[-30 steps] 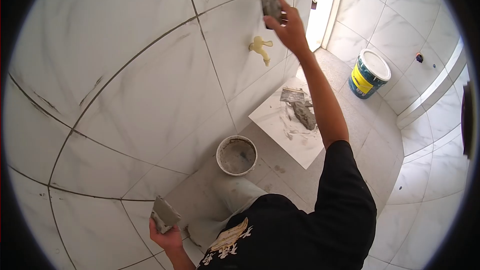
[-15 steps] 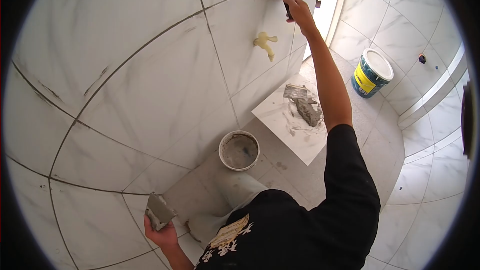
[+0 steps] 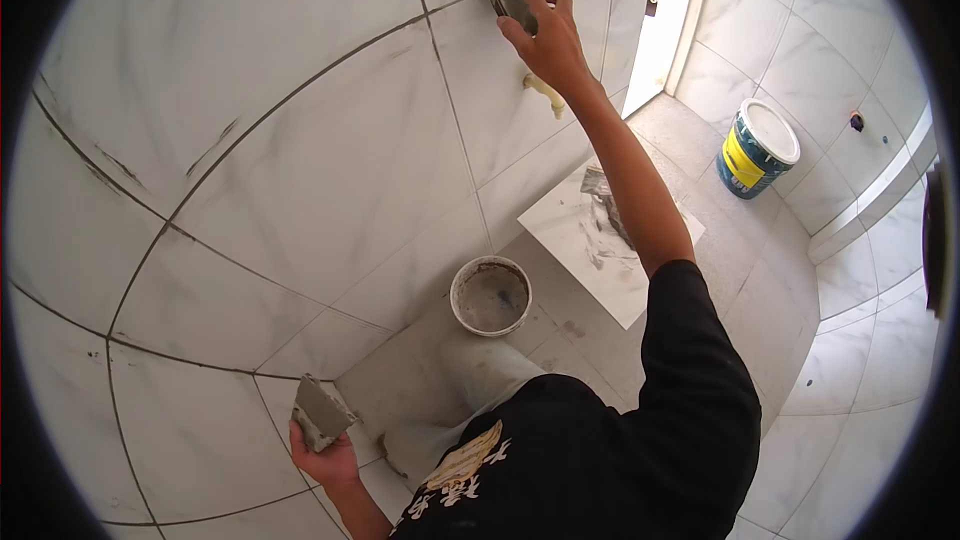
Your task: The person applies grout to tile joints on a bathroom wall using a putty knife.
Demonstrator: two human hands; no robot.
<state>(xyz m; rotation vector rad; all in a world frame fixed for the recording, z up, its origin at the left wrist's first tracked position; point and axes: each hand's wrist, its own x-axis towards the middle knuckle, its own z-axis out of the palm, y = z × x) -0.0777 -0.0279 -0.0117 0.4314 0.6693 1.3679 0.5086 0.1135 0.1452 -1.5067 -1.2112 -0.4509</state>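
High on the marbled wall, my right hand (image 3: 555, 45) is closed on a putty knife (image 3: 512, 5). Its broad, grout-smeared blade lies against the tiles by a dark joint, and my fingers press on its back. The handle is hidden in my palm. Low at the left, my left hand (image 3: 328, 458) grips a second putty knife (image 3: 322, 415), whose grey blade carries grout and faces up near the wall. A pale yellow tap (image 3: 545, 95) sticks out of the wall just below my right hand, partly covered by it.
On the floor stands a white-rimmed bucket (image 3: 457, 302) with greyish contents. Beside it lies a loose white tile (image 3: 570, 250) bearing grey grout and a scraper blade (image 3: 594, 181), partly behind my right arm. A lidded blue and yellow pail (image 3: 745, 162) stands by the far wall.
My right hand has moved left along the upper joint, and its blade has turned flat over the spot where a grout patch showed. My left hand still holds its putty knife.
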